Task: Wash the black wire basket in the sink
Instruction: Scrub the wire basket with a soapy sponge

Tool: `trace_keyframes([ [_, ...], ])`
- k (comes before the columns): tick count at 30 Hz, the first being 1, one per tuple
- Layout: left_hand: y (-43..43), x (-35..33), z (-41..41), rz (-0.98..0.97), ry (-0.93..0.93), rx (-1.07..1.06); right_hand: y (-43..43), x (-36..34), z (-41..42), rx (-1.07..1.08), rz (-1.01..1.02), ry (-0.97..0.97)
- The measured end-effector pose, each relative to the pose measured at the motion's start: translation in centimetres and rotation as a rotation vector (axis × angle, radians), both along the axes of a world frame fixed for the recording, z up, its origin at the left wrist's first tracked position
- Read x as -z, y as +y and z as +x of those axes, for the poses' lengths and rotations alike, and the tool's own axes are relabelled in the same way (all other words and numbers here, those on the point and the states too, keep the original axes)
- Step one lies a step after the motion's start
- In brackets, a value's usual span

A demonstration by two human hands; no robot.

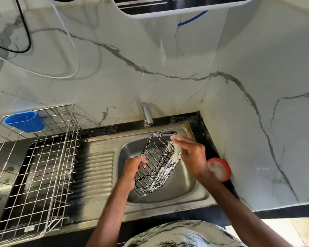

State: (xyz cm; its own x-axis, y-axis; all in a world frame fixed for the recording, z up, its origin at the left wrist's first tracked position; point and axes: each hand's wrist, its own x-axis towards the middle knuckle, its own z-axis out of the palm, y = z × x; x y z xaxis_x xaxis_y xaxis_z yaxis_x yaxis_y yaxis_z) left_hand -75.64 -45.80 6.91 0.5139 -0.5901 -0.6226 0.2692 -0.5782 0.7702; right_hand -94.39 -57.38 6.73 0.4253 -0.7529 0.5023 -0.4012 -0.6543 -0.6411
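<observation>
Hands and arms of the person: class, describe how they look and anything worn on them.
The left hand and right hand are gloveless, with white soap foam on the fingers. Both forearms are bare: no sleeves, watch or bangles show. A white top with black marbling shows below.

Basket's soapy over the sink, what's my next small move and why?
Probably draw the right hand and its pale scrubber down the black wire basket toward its lower end, while the left hand steadies it. Foam coats most wires but no water shows at the tap, so rinsing likely follows.
</observation>
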Motion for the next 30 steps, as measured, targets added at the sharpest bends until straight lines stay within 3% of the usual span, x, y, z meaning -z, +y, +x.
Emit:
trace_keyframes([
  [2,0.0,-0.1,-0.2,-0.001,-0.004,-0.005,-0.6,0.2,-0.4,0.069,0.069,0.018],
  [7,-0.2,0.0,0.1,0.018,0.021,-0.029,2.2,-1.0,1.0,-0.073,-0.104,0.0],
  [11,-0.1,0.0,0.2,0.007,0.016,0.007,0.3,-0.5,-0.1,0.024,-0.009,-0.049],
  [19,0.0,0.2,0.4,0.011,0.024,-0.008,-2.5,1.4,-0.9,0.201,0.167,0.028],
  [30,-0.4,0.8,0.4,0.016,-0.018,-0.024,2.0,-4.1,2.9,-0.032,0.062,-0.043],
])
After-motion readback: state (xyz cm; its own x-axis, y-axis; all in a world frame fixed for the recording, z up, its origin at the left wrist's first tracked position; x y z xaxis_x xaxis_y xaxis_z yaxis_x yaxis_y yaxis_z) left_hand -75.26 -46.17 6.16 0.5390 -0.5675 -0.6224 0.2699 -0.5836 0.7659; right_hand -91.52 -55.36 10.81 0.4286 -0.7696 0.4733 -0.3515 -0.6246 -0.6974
